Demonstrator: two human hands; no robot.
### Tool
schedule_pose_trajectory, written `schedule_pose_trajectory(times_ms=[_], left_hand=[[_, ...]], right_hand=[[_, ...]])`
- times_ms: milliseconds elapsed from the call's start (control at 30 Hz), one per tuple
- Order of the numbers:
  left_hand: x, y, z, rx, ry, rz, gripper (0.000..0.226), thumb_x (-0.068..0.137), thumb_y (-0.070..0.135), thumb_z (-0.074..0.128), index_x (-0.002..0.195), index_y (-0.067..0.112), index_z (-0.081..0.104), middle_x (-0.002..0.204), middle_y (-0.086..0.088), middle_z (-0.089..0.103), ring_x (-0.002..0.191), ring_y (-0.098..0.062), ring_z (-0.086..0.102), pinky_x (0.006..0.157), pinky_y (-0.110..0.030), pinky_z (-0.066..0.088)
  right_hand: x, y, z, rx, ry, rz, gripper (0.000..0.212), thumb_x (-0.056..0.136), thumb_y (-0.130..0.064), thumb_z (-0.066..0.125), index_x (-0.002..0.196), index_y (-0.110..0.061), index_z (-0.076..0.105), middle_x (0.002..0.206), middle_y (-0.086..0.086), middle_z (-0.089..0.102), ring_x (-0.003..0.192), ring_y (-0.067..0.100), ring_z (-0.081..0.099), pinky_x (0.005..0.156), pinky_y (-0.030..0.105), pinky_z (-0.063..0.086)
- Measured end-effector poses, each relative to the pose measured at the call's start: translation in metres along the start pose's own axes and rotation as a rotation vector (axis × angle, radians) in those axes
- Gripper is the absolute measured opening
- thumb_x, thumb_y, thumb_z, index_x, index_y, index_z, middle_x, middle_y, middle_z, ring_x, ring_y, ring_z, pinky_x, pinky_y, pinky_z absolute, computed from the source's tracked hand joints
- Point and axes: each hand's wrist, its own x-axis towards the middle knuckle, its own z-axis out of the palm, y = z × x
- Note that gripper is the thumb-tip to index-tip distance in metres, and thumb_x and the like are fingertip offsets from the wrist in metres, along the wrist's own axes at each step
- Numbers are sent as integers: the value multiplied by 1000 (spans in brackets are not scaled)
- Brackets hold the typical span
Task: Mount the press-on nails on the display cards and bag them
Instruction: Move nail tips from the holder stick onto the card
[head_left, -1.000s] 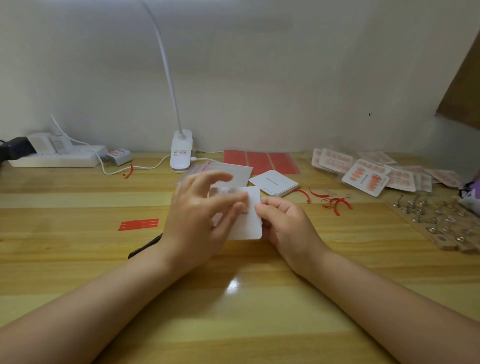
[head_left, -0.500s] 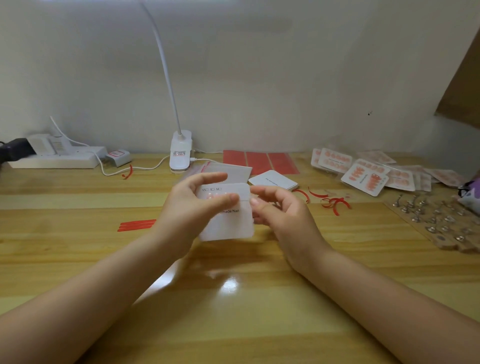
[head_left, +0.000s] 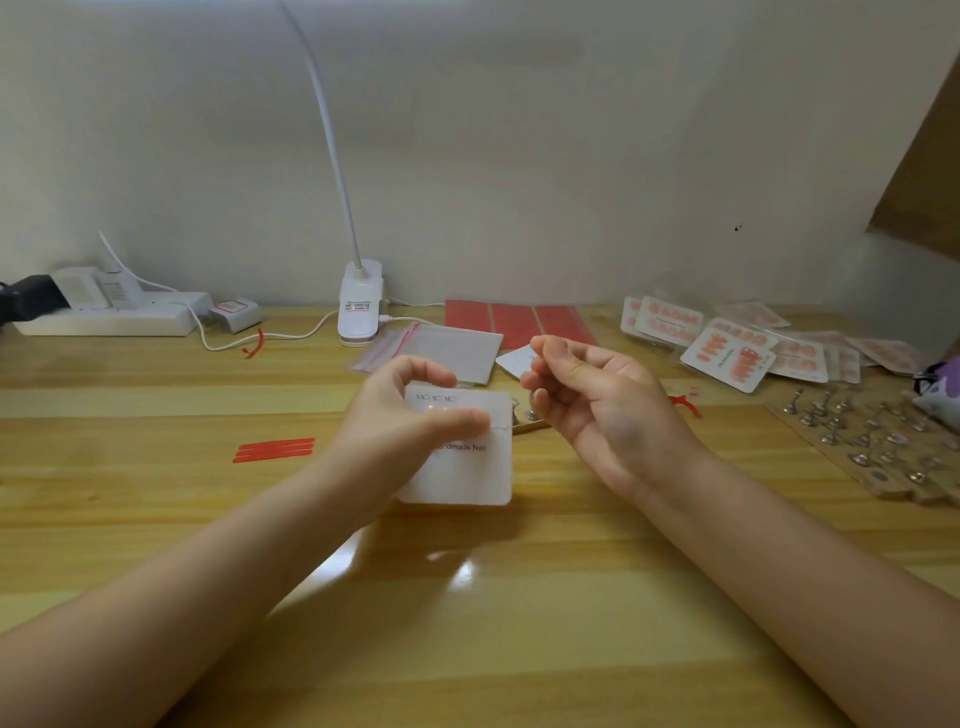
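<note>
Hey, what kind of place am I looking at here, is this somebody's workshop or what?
Probably a small home craft desk for packing press-on nails: finished nail cards piled at the right, a stack of clear bags behind the hands, and a clip-on lamp on a wooden table against a plain wall.

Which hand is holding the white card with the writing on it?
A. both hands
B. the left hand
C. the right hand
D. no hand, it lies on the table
B: the left hand grips the white display card, thumb across its front, while the right hand is apart from it.
</note>
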Motion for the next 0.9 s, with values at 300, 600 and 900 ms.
schedule_pose_trajectory(times_ms=[300, 600, 900], left_hand=[[-7, -11, 9, 547, -111, 106, 26, 66, 38, 85, 80, 34, 64, 88, 13, 64, 78, -6, 63, 64, -30, 53], [-6, -20, 7, 1099, -74, 440, 33, 75, 65, 58, 89, 36, 62, 97, 15, 56, 96, -11, 46, 83, -30, 41], [9, -27, -8, 874, 173, 538, 23, 92, 41, 56, 75, 27, 59, 74, 15, 56, 77, -11, 51, 67, -29, 35]], right_hand=[[-1, -1, 2, -12, -52, -46, 27, 68, -7, 69, 95, -3, 66, 72, 5, 70, 67, 12, 69, 60, 18, 54], [1, -6, -7, -270, -17, -121, 17, 99, -4, 48, 104, -10, 63, 66, -3, 63, 63, 10, 61, 61, 23, 51], [14, -3, -41, -912, 350, -314, 39, 89, -19, 68, 118, -22, 44, 80, -6, 59, 71, 10, 57, 70, 17, 45]])
